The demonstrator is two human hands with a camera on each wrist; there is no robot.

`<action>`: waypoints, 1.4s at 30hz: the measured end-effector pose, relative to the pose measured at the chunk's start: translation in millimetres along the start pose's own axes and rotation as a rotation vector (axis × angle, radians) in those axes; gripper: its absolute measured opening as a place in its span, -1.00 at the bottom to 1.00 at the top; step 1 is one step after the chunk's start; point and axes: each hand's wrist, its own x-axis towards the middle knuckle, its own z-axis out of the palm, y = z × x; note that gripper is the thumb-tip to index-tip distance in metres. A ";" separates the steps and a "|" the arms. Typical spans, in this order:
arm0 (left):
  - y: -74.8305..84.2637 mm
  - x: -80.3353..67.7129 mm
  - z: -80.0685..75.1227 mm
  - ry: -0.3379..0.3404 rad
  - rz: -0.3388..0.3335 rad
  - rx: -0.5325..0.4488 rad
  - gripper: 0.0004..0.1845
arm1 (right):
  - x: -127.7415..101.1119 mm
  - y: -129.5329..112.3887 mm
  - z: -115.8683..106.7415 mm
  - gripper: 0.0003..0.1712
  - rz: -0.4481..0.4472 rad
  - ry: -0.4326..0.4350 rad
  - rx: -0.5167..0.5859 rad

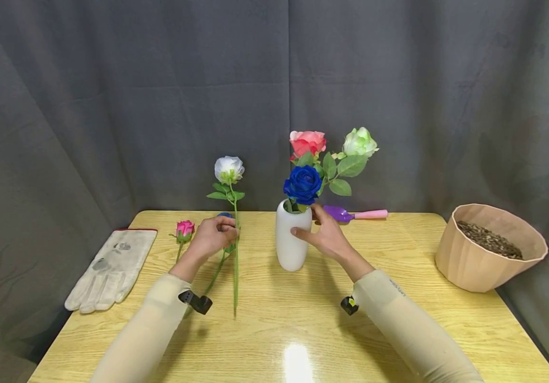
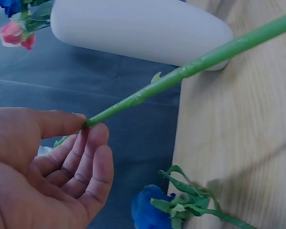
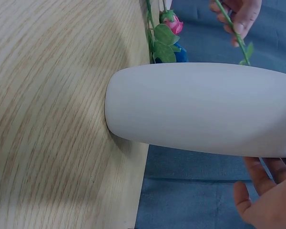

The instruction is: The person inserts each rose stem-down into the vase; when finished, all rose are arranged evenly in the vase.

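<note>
My left hand (image 1: 228,230) pinches the green stem (image 2: 181,74) of a white rose (image 1: 228,169) between thumb and forefinger (image 2: 83,125). The rose stands upright with its stem end low near the table. My right hand (image 1: 304,221) holds the upper part of a white vase (image 1: 292,247), thumb in front and fingers (image 3: 264,188) behind. A blue rose (image 1: 303,183), a pink rose (image 1: 307,142) and a pale green rose (image 1: 360,141) stand in the vase (image 3: 205,109).
A small pink rose (image 1: 185,229) and another blue rose (image 2: 150,212) lie on the wooden table (image 1: 274,330) by my left hand. A white glove (image 1: 111,266) lies at the left edge. A purple trowel (image 1: 355,214) lies behind the vase. A beige pot of soil (image 1: 489,247) stands right.
</note>
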 end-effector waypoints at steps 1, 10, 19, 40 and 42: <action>1.8 -0.1 -1.1 0.014 0.009 -0.007 -0.66 | 0.1 -0.3 -0.2 -0.13 0.000 0.000 -0.003; 16.2 -2.1 -7.4 0.060 0.032 -0.102 -0.67 | 0.5 -1.7 -1.0 -0.14 0.024 -0.011 0.025; 29.1 -2.4 -11.0 0.069 0.071 -0.158 -0.62 | 1.4 1.9 -1.1 -0.12 0.034 -0.016 0.019; 51.2 -1.7 -14.5 0.232 0.147 -0.292 -0.58 | 1.2 5.4 -0.8 -0.12 0.019 -0.017 0.014; 52.9 -1.2 -14.4 0.261 0.150 -0.313 -0.59 | 0.7 5.4 -0.3 -0.13 0.026 -0.013 0.020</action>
